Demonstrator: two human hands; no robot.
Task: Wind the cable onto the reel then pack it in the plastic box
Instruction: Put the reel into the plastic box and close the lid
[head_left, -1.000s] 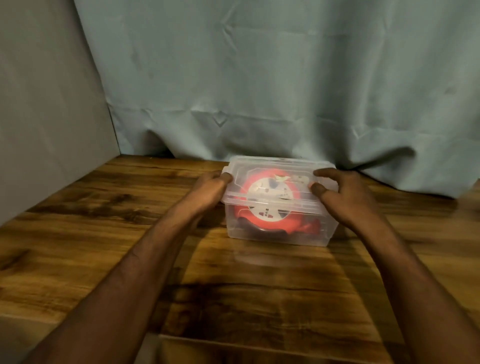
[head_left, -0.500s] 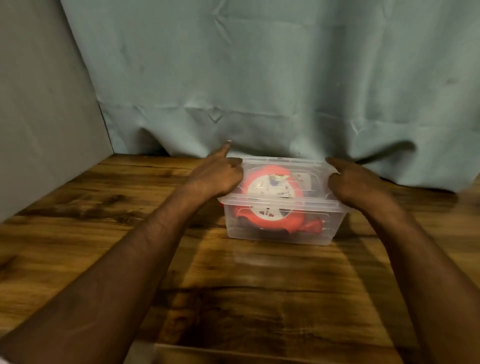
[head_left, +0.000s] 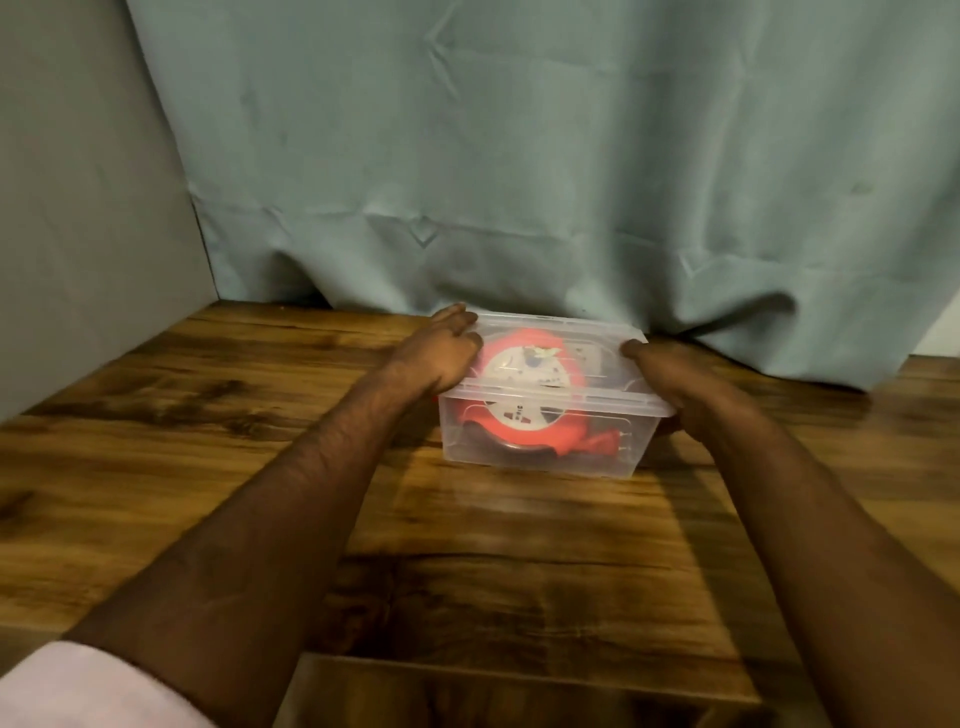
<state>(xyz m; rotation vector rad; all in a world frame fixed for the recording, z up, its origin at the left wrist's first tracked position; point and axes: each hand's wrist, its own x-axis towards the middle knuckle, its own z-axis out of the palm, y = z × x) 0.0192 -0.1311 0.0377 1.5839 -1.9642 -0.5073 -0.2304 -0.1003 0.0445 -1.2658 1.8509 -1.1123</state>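
A clear plastic box (head_left: 618, 452) stands on the wooden table near the curtain, with its clear lid (head_left: 597, 400) on top. Inside lies the red cable reel (head_left: 524, 384) with a white face, the red cable wound on it and a red plug at the lower right. My left hand (head_left: 441, 353) rests on the lid's left end, fingers reaching to the far left corner. My right hand (head_left: 670, 379) lies along the lid's right end, fingers at the far right corner and palm over the near right corner. Both hands press on the box rather than hold it up.
The wooden table (head_left: 208, 426) reaches to a grey wall (head_left: 78, 234) on the left. A grey-green curtain (head_left: 519, 156) hangs right behind the box. The table's near edge (head_left: 519, 670) runs across the bottom of the view.
Both hands have slid from the lid's near corners toward its far corners. The box sits a little closer to the curtain in view; the camera has shifted too.
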